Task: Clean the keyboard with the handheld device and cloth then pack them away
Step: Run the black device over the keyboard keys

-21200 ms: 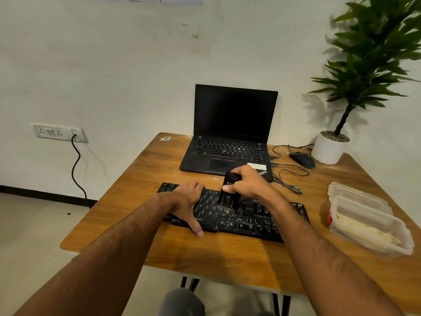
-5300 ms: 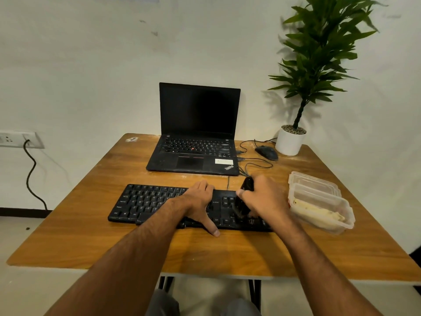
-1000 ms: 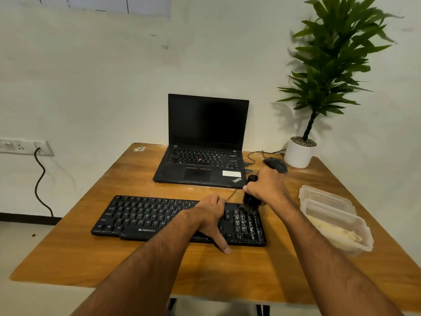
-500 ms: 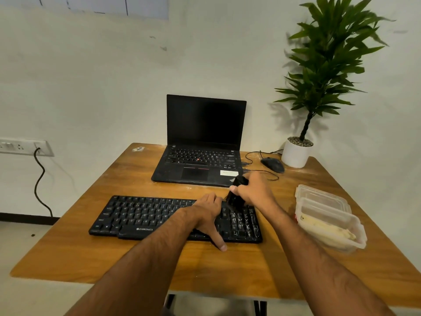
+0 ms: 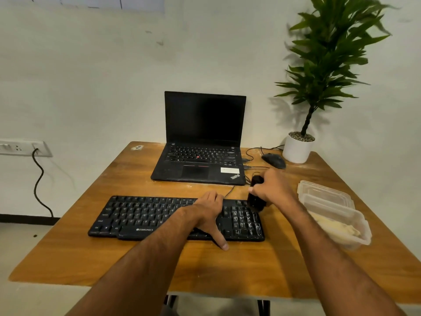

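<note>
The black keyboard (image 5: 173,218), marked ZEBRONICS, lies near the table's (image 5: 68,254) front edge; the left hand (image 5: 208,215) rests flat on it, fingers straight; the right hand (image 5: 272,189) grips the black handheld device (image 5: 256,197) upright at its far right corner; the laptop (image 5: 200,142) behind reads ThinkPad.

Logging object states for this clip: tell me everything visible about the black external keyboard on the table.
The black plastic full-size keyboard lies flat on the wooden table, in front of the open black laptop. It has white key legends and a ZEBRONICS mark on its front edge. The left hand rests on its right-centre. The right hand holds a small black handheld device at its far right corner.
</note>
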`<action>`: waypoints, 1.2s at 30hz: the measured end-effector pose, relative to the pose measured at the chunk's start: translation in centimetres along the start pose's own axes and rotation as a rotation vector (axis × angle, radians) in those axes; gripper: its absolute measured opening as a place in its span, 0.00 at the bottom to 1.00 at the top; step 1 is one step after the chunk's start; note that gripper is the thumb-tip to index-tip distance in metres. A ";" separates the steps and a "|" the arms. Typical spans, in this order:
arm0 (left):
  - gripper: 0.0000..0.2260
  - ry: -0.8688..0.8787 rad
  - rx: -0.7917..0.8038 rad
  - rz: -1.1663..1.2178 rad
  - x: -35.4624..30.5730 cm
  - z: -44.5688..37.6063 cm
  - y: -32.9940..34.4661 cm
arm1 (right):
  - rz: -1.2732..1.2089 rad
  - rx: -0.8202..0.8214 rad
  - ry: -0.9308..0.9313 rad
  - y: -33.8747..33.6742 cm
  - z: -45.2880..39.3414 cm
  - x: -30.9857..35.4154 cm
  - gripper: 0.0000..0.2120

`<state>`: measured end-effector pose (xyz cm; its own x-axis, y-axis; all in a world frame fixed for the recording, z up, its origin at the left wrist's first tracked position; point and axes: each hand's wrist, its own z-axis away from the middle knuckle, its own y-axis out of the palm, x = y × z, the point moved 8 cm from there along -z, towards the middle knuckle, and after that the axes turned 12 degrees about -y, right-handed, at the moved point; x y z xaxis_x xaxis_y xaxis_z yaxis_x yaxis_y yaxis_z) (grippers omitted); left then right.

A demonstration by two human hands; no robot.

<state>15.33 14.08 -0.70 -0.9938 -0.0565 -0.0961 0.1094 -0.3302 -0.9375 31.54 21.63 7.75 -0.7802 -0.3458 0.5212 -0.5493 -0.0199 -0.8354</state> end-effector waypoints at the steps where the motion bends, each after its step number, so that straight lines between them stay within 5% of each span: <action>1: 0.62 0.000 -0.002 0.001 0.0 -0.1 0.0 | 0.017 0.025 0.010 0.2 -0.1 -0.3 0.11; 10: 0.62 -0.003 -0.003 0.011 0.1 0.1 0.1 | -0.125 -0.199 -0.133 -1.3 0.6 0.2 0.12; 22: 0.62 -0.011 -0.005 -0.004 0.0 0.0 0.0 | -0.050 0.171 -0.109 0.4 1.5 -0.1 0.09; 26: 0.61 -0.011 -0.007 0.011 0.0 0.1 0.1 | -0.200 0.334 -0.071 -0.1 2.2 0.4 0.10; 31: 0.60 -0.002 -0.019 0.010 -0.1 0.3 -0.1 | 0.050 0.053 -0.175 -0.4 1.9 1.3 0.12; 36: 0.60 -0.008 -0.016 0.011 -0.1 0.0 0.1 | -0.208 -0.023 -0.126 1.1 2.4 -0.4 0.15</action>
<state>15.42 14.05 -0.76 -0.9923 -0.0679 -0.1032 0.1195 -0.3141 -0.9419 31.96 19.50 6.21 -0.6068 -0.4506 0.6547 -0.7020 -0.0824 -0.7074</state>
